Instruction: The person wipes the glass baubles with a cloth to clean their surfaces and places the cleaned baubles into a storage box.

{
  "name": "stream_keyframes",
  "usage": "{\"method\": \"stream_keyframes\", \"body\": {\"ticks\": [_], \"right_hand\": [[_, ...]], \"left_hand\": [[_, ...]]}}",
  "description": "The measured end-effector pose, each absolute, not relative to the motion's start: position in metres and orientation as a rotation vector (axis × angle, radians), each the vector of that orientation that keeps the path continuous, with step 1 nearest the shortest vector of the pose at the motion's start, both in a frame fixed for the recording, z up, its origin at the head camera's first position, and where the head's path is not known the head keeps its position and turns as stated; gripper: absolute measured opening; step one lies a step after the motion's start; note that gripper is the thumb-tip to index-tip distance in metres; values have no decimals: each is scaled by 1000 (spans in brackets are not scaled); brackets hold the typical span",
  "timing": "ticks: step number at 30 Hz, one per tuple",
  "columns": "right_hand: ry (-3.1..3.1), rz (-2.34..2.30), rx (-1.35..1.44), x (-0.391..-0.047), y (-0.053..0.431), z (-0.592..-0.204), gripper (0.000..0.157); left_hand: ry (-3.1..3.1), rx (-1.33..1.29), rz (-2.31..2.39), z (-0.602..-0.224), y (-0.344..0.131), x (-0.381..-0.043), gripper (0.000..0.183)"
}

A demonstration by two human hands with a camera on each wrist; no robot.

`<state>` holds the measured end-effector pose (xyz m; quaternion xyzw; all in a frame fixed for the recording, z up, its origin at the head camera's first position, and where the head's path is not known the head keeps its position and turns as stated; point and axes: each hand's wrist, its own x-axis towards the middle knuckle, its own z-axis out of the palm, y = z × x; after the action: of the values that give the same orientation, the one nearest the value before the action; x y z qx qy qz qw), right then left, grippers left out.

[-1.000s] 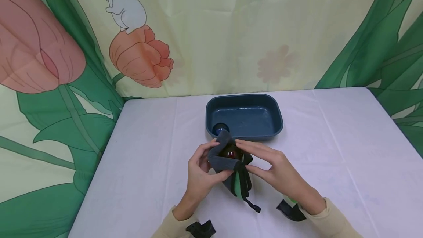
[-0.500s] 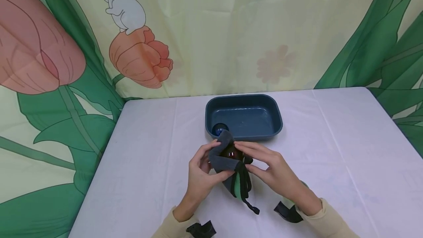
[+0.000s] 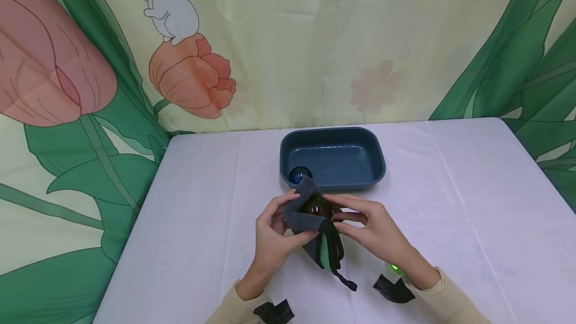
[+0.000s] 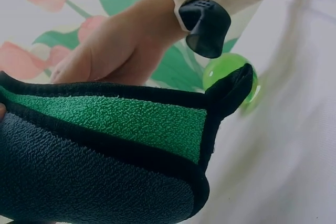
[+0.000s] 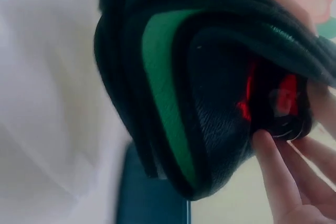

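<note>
My left hand (image 3: 278, 244) holds a folded cloth (image 3: 303, 221), dark grey-blue on one face and green on the other, with black edging and a hanging loop. Nestled in its folds is a glossy dark red ball (image 3: 317, 207), its upper side showing. From the other side, the thumb and fingertips of my right hand (image 3: 378, 221) pinch the ball. The right wrist view shows the fingertips right against the shiny ball (image 5: 283, 98), beside the cloth (image 5: 218, 87). In the left wrist view the green lining (image 4: 115, 116) shows between two black-edged layers.
Just beyond the hands stands a dark blue rectangular tray (image 3: 346, 161), with a dark blue glossy ball (image 3: 299, 174) in its near left corner. A clear green ball (image 4: 223, 69) lies on the white-covered table (image 3: 202, 214) near my right wrist. A printed curtain (image 3: 288, 64) hangs behind.
My right fingers have spread and shifted from the cloth's edge onto the ball. The left hand keeps its hold on the cloth, and the tray stays in place.
</note>
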<state>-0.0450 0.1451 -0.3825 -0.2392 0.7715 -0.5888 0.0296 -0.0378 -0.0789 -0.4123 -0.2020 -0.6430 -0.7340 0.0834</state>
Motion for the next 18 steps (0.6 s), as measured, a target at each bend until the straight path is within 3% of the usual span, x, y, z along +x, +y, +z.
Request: {"method": "stream_keyframes", "body": {"ticks": [12, 18], "right_hand": [[2692, -1619, -1157, -44, 147, -378, 67], [2645, -1631, -1254, -45, 146, -379, 48]], "left_hand": [[-1914, -575, -2213, -412, -81, -40, 59], [-1915, -591, -2211, -412, -80, -39, 59]]}}
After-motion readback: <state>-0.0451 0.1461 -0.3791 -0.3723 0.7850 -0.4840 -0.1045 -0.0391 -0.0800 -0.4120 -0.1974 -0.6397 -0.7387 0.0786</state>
